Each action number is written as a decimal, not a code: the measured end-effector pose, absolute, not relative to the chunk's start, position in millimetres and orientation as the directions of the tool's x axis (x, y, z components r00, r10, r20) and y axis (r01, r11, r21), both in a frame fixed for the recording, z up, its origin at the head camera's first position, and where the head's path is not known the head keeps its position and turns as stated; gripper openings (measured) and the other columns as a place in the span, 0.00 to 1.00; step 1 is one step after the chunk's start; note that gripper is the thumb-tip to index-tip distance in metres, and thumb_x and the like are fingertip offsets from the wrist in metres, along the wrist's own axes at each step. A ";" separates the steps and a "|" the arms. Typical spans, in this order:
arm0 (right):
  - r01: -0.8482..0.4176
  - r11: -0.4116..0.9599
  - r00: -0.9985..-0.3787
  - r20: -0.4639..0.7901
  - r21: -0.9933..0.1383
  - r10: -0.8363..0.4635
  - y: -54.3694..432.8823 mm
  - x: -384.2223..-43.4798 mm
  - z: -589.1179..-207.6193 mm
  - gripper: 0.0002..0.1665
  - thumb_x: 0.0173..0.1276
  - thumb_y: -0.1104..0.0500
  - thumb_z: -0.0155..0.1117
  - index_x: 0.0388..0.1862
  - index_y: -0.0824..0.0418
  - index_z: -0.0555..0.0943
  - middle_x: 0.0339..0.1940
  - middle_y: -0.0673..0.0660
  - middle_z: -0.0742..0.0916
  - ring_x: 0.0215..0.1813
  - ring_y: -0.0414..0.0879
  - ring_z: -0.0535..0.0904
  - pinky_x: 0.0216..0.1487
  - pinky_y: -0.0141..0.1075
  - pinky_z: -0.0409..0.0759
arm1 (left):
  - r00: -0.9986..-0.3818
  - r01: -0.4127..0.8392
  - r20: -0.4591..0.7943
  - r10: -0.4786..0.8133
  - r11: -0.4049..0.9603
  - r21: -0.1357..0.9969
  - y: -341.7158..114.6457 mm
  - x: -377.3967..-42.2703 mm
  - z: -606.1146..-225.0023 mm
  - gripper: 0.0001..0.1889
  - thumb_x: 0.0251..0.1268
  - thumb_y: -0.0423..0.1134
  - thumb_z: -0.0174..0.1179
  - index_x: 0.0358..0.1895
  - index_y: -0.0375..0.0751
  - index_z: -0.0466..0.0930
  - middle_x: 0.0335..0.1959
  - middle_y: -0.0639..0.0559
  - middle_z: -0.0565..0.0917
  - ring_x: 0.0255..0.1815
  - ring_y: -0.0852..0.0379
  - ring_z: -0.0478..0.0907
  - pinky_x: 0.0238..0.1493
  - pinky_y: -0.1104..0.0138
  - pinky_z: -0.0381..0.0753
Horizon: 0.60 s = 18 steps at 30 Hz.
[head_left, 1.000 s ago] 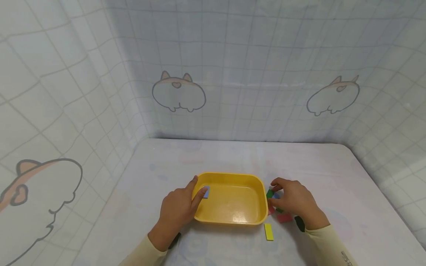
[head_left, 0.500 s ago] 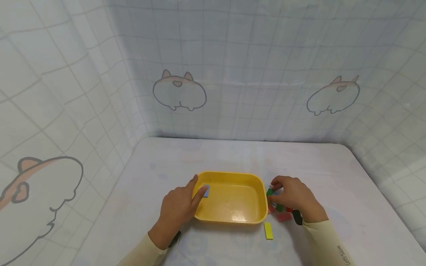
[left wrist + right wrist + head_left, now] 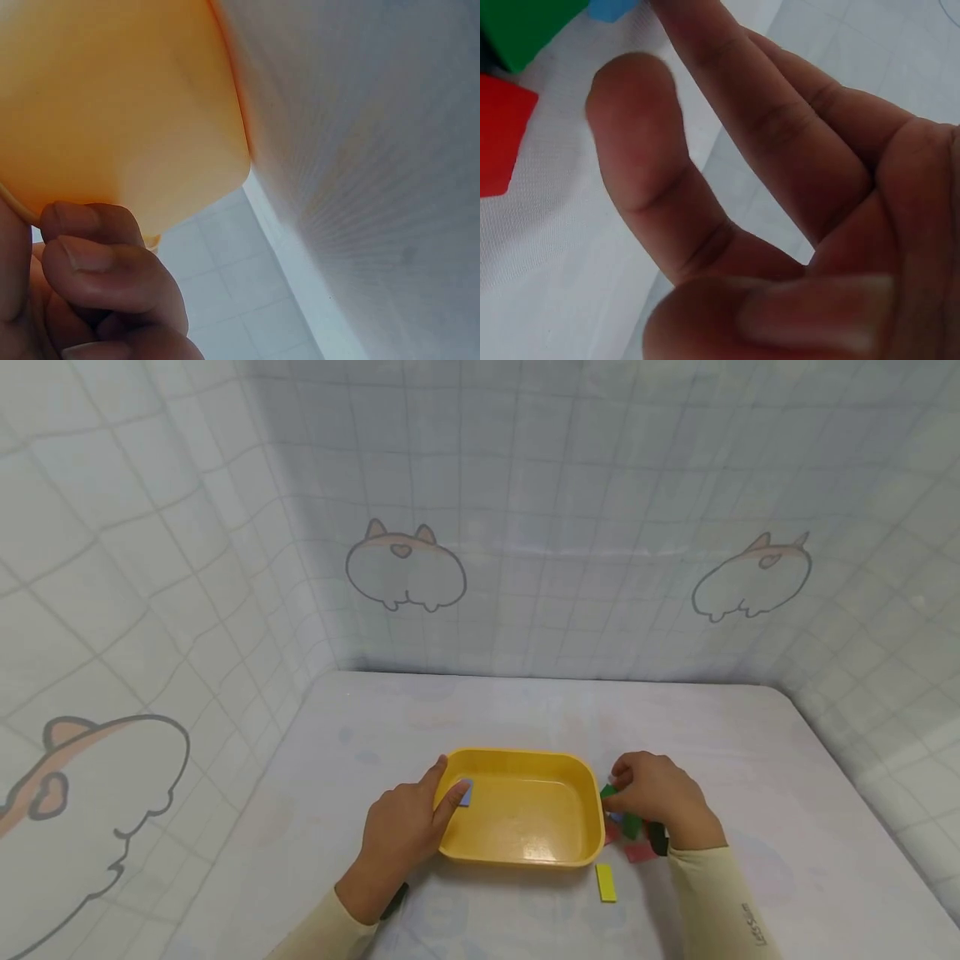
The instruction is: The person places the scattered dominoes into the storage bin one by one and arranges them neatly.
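A yellow plastic tray stands on the white table. My left hand grips its left end, thumb over the rim and the other fingers curled against the outer wall; the left wrist view shows those fingers. Inside the tray, beside the thumb, lies a small blue piece. My right hand is just right of the tray, over loose coloured pieces. Its thumb and forefinger stand apart on either side of a green block. In the right wrist view its fingers are bent and spread, with one running out at the top.
Red pieces, another green block and some blue lie under and beside the right hand. A flat yellow piece lies near the tray's front right corner. Light checked cloth with drawn animals hangs around the table.
My right hand has shifted slightly back and left over the pieces, its forearm swinging left and uncovering more red and green. The left hand and the tray have stayed in place.
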State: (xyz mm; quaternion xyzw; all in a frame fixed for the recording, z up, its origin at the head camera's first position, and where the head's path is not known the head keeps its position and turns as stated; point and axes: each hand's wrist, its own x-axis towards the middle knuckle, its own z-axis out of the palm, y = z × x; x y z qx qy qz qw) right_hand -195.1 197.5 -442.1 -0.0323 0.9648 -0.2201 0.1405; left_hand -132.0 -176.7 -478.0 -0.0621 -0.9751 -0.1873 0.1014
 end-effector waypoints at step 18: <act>-0.012 0.918 -0.958 -0.258 -0.396 -0.124 197.8 -198.6 -440.3 0.43 0.50 0.37 0.85 0.60 0.59 0.84 0.49 0.51 0.91 0.48 0.49 0.85 0.46 0.53 0.82 | -0.972 0.154 0.225 0.075 0.922 0.356 -174.2 -129.2 -477.4 0.41 0.78 0.75 0.40 0.77 0.49 0.74 0.10 0.58 0.64 0.09 0.58 0.60 0.10 0.63 0.61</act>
